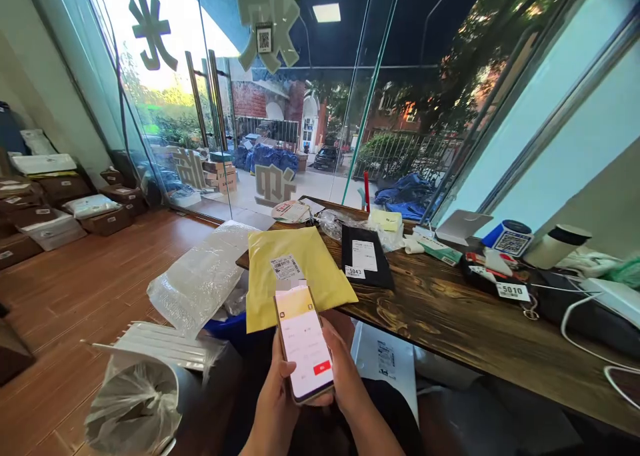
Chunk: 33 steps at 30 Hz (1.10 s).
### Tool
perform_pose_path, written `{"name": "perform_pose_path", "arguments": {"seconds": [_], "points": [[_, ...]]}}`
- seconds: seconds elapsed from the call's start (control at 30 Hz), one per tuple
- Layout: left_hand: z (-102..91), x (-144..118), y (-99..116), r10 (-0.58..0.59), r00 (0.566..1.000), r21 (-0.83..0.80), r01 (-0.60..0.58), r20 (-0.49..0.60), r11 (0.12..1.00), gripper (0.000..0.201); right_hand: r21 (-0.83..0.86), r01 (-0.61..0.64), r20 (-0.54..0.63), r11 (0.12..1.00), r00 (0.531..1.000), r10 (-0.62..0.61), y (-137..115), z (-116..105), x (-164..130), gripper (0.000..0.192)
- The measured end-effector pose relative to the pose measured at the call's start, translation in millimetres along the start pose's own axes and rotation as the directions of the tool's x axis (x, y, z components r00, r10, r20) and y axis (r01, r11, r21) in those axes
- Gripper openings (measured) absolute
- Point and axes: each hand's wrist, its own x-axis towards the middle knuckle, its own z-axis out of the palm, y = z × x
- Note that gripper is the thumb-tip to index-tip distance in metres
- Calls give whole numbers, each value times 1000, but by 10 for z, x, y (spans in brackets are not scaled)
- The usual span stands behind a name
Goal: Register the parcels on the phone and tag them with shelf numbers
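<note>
Low in the centre of the head view, just in front of the near edge of the dark wood-grain bench (440,303), I hold a slim rectangular phone with a lit white-and-yellow screen (303,343). Both forearms rise from the bottom edge and converge on it.

Left hand (278,379): curled round the lower left side, thumb bent inward with its tip over the screen's edge. Right hand (343,363): wrapped along the right side, thumb side uppermost. Grip: both hands closed on the phone, palms facing each other. Fingertips show beneath its lower end; I cannot tell how the remaining fingers lie behind it.

Phone: screen towards me, upper end leaning slightly left and overlapping, in view, the flat yellow envelope with a printed label (320,253). Contact between the two: cannot tell. The envelope lies partly on the bench, its lower left part overhanging. Just right of it, a flat black mailer with white labels (383,263) lies on the bench.
</note>
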Motion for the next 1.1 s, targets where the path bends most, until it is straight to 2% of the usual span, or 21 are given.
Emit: {"name": "perform_pose_path", "arguments": {"seconds": [0.13, 0.33, 0.43, 0.57, 0.7, 0.87, 1.1], "points": [[151, 137, 193, 29, 997, 73, -23, -72, 997, 85, 52, -51, -30, 997, 998, 52, -33, 92, 298, 60], [289, 375, 322, 76, 995, 51, -73, -68, 996, 76, 16, -25, -131, 1000, 991, 27, -141, 145, 587, 57], [348, 439, 368, 78, 996, 53, -76, -46, 996, 78, 8, -50, -128, 999, 991, 50, -182, 136, 677, 57], [388, 452, 410, 115, 992, 19, -115, -42, 993, 80, 14, -66, -91, 998, 994, 67, -200, 132, 726, 58], [398, 437, 429, 81, 997, -16, -81, -1, 997, 79, 21, -84, -83, 996, 993, 86, -200, 148, 722, 59], [420, 415, 437, 94, 996, -92, -93, 11, 991, 79, 46, -78, -43, 996, 996, 80, -225, 172, 704, 57], [450, 388, 449, 95, 995, -60, -94, 8, 994, 80, 38, -77, -49, 996, 996, 79, -264, 202, 682, 56]]}}
